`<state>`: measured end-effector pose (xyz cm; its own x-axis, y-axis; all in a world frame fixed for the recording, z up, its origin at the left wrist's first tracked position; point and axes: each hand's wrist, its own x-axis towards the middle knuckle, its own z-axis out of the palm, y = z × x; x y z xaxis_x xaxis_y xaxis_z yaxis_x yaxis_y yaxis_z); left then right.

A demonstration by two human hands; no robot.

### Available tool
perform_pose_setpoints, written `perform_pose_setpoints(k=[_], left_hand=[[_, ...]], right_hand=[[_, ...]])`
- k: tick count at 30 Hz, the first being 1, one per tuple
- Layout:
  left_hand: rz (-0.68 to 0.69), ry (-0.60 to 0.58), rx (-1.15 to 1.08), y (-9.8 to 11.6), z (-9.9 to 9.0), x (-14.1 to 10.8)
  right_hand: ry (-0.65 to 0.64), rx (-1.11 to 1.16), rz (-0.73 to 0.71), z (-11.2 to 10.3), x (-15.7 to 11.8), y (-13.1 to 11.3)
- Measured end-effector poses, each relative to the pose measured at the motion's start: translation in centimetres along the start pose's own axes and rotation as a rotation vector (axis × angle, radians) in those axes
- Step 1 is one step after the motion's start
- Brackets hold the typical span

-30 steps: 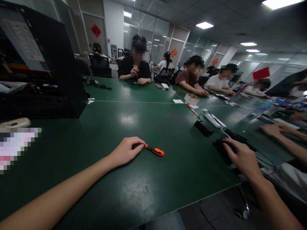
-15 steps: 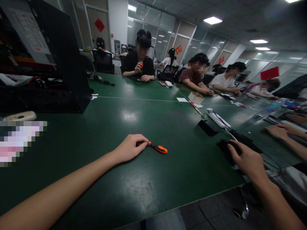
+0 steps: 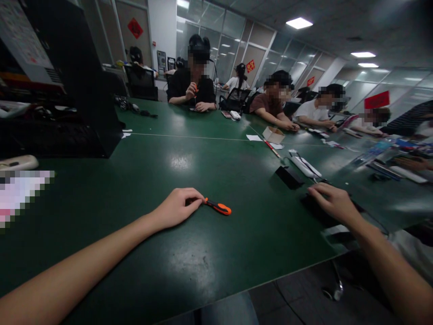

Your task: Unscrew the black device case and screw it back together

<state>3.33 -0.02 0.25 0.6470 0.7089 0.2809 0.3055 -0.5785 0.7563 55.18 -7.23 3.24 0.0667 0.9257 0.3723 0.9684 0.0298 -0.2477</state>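
Note:
My left hand (image 3: 179, 206) rests on the green table (image 3: 237, 253). Its thumb and fingers are closed at the far end of a screwdriver (image 3: 218, 206) with an orange and black handle. The handle lies on the table, pointing right, and the hand hides the shaft. My right hand (image 3: 334, 205) is over the table's right side, fingers bent and thumb close to them. Beneath it is a dark, blurred object (image 3: 316, 210). Whatever those fingers may grip cannot be made out. Just left of that hand sits a small black box (image 3: 289, 177).
A large black open case (image 3: 71, 90) stands at the left. A white power strip (image 3: 304, 163), an open cardboard box (image 3: 273, 134) and papers (image 3: 254, 137) lie toward the back right. Across the table, a person (image 3: 196, 85) holds an orange-handled tool; other people sit along the right.
My right hand has moved forward and a little left over the dark object. The left hand stays at the screwdriver. The whole view has shifted slightly.

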Motion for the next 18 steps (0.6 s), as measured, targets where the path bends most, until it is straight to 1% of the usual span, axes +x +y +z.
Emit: perform_pose_setpoints(k=[2, 4, 9, 11, 13, 18], left_hand=[[0.0, -0.004, 0.003, 0.1, 0.0, 0.0], [0.002, -0.008, 0.005, 0.1, 0.0, 0.0], [0.014, -0.004, 0.009, 0.0, 0.0, -0.1], [0.016, -0.004, 0.011, 0.0, 0.0, -0.1], [0.017, -0.005, 0.015, 0.0, 0.0, 0.0], [0.005, -0.012, 0.024, 0.1, 0.0, 0.0]], right_hand=[[-0.02, 0.025, 0.027, 0.7, 0.1, -0.5], [-0.013, 0.04, 0.06, 0.8, -0.1, -0.4], [0.084, 0.075, 0.212, 0.4, -0.5, 0.9], [0.113, 0.068, 0.246, 0.5, -0.6, 1.2], [0.099, 0.053, 0.242, 0.6, -0.6, 1.2], [0.0, -0.001, 0.136, 1.0, -0.4, 0.7]])
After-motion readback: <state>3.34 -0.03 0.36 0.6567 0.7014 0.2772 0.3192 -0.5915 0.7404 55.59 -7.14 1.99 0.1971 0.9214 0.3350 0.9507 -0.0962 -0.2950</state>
